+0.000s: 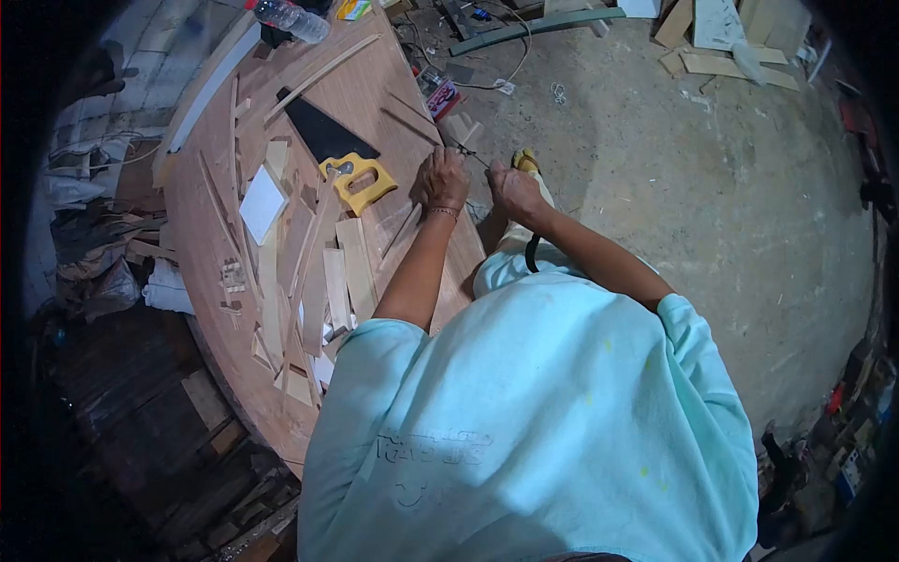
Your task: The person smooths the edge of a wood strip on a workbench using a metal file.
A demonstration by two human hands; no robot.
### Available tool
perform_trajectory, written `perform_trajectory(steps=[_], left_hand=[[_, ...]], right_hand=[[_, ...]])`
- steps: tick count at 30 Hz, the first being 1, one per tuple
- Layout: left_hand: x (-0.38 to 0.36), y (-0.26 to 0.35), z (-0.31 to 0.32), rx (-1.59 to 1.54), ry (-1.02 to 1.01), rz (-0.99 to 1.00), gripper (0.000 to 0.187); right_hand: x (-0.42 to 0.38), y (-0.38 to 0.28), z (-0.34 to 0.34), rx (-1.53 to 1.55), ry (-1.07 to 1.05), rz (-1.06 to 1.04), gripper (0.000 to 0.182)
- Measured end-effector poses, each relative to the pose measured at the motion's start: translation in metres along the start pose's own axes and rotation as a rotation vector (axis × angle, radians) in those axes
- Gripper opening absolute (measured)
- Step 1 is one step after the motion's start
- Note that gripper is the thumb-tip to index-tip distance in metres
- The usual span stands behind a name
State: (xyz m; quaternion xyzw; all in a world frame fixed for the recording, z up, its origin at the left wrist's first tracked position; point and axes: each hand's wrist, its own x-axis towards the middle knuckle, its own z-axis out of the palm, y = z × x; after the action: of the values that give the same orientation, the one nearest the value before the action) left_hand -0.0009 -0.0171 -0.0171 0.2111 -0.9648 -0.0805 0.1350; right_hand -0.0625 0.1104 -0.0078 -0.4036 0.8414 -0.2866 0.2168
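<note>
My left hand [445,178] is closed at the right edge of the wooden tabletop [370,84], with a bracelet at the wrist. What its fingers grip is hidden. Just off that edge, my right hand [515,194] is closed around the end of a thin dark rod-like piece [475,155], which reaches toward the left hand's fingertips. Its kind is too small to make out. A narrow strip [410,123] runs across the tabletop toward the left hand. Left of that hand lies a handsaw [363,184] with a yellow handle and dark blade, touched by neither hand.
Several wood strips [334,286] and a white tile-like piece [263,205] lie on the table. A plastic bottle [292,21] is at its far end. Below are a sandalled foot [526,162], a red box [442,97] and a curved green strip [538,30]. Boards [735,64] lie at the far right.
</note>
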Motion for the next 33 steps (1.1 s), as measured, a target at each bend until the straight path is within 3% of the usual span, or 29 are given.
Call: perform_trajectory(steps=[10,16,19,22,24,30,33], left_hand=[[0.001,-0.001,0.001,-0.03,0.005,-0.012,0.011],[-0.001,0.004,-0.005,0.007,-0.02,0.016,0.014],[-0.001,0.002,-0.008,0.017,-0.056,0.026,0.018],[-0.008,0.008,-0.023,-0.029,-0.142,-0.011,0.019],[-0.02,0.012,-0.04,0.003,-0.041,-0.058,0.026],[-0.053,0.0,-0.039,0.035,-0.128,-0.191,0.032],[-0.052,0.002,-0.035,-0.064,-0.077,-0.214,0.031]], right_hand=[[-0.027,0.003,-0.025,-0.098,-0.051,0.022,0.024],[0.002,-0.006,-0.006,-0.157,0.036,-0.097,0.024],[0.001,-0.001,-0.008,-0.149,-0.004,-0.053,0.021],[-0.011,0.006,-0.01,-0.133,-0.007,-0.054,0.021],[-0.015,0.013,-0.005,-0.137,0.005,-0.06,0.021],[-0.02,0.021,-0.006,-0.005,-0.021,0.035,0.026],[-0.016,0.019,-0.009,0.077,0.001,0.048,0.03]])
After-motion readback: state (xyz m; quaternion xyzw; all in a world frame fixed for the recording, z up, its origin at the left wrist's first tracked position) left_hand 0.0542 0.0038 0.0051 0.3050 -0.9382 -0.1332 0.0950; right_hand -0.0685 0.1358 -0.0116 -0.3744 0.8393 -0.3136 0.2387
